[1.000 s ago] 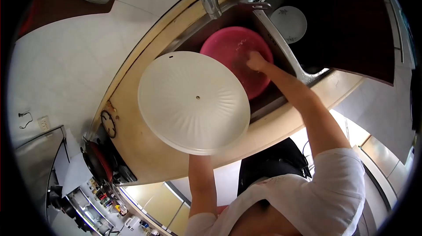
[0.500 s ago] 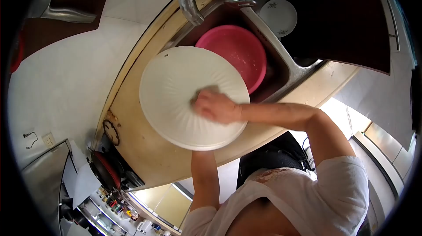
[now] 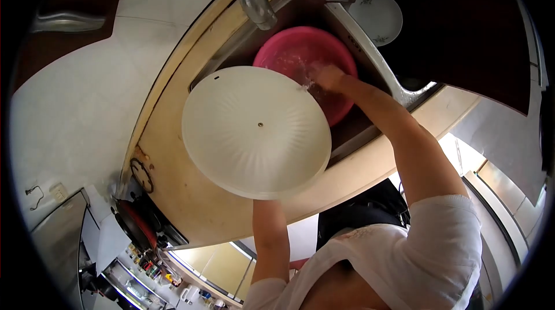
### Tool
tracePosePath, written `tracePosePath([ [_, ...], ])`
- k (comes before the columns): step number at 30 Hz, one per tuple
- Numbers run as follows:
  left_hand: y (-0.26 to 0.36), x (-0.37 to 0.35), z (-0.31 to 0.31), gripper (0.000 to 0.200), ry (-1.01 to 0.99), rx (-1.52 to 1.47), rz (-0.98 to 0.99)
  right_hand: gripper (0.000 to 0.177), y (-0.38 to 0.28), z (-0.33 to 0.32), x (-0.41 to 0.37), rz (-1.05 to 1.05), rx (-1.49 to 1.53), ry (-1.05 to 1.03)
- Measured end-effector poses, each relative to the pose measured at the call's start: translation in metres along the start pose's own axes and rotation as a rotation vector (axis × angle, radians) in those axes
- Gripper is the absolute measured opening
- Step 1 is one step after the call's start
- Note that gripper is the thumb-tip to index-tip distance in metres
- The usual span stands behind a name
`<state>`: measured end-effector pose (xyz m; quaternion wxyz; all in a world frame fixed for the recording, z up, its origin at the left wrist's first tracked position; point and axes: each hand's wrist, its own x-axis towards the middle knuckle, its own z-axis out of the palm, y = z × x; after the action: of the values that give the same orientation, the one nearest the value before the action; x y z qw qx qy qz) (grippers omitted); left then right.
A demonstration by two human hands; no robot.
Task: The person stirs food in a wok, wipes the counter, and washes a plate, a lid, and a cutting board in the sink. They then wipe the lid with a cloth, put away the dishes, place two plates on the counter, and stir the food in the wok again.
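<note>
In the head view, the right hand [image 3: 328, 79] dips into the pink basin [image 3: 289, 44]; I can't tell its grip. The round white cover [image 3: 257, 131] overlaps basin and counter [image 3: 191, 206], left hand hidden beneath, basin's far edge exposed.

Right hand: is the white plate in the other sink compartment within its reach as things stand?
Probably yes. The right hand is in the pink basin and would have to lift over its rim and the sink divider, but nothing seems to cover the white plate.
</note>
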<state>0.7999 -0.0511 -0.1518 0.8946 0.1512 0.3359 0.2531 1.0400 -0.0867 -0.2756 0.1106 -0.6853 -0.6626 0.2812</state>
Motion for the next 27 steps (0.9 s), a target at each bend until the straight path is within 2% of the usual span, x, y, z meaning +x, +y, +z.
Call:
tracePosePath([
  [1,0.0,0.001,0.0,0.058,0.0,-0.008,-0.003,0.028,0.001,0.002,0.004,0.228,0.252,0.199],
  [2,0.001,-0.001,-0.001,0.058,0.0,-0.008,0.012,0.028,0.004,0.002,0.007,0.222,0.248,0.2],
  [4,0.002,0.003,0.0,0.058,-0.001,-0.01,-0.001,0.024,-0.026,-0.033,0.001,0.368,0.413,0.044],
  [6,0.006,0.001,0.001,0.058,-0.001,-0.011,-0.002,0.015,-0.078,-0.082,-0.031,0.196,0.545,0.023],
  [8,0.007,0.002,0.003,0.058,-0.005,-0.01,0.001,0.012,-0.098,-0.069,-0.048,-0.332,0.481,0.355],
  [12,0.01,0.003,0.005,0.059,-0.009,0.003,0.003,0.009,-0.101,-0.064,-0.047,-0.351,0.398,0.319],
  [14,0.012,0.003,0.005,0.059,-0.005,0.008,0.007,0.011,-0.087,-0.051,-0.019,-0.34,0.429,0.625],
  [15,0.014,0.004,0.006,0.059,-0.003,0.009,0.01,0.014,-0.091,-0.055,-0.008,-0.187,0.488,0.689],
  [16,0.014,0.004,0.006,0.059,-0.004,0.013,0.011,0.014,-0.096,-0.056,0.006,-0.19,0.488,0.692],
  [18,0.015,0.0,0.006,0.06,-0.007,0.014,0.018,0.014,-0.114,-0.059,0.035,-0.107,0.528,0.895],
  [19,0.015,0.0,0.007,0.06,-0.004,0.012,0.019,0.014,-0.128,-0.069,0.041,-0.11,0.532,0.899],
  [21,0.015,-0.002,0.008,0.06,0.0,0.008,0.027,0.013,-0.159,-0.084,0.047,-0.134,0.858,0.832],
  [22,0.013,-0.005,0.007,0.06,0.006,0.007,0.025,0.014,-0.171,-0.088,0.049,-0.242,0.89,0.88],
  [24,0.012,-0.008,0.007,0.06,0.01,-0.001,0.032,0.016,-0.192,-0.099,0.035,-0.331,1.062,0.749],
  [27,0.011,-0.013,0.008,0.061,0.01,-0.005,0.046,0.017,-0.201,-0.107,0.019,-0.419,1.07,0.661],
])
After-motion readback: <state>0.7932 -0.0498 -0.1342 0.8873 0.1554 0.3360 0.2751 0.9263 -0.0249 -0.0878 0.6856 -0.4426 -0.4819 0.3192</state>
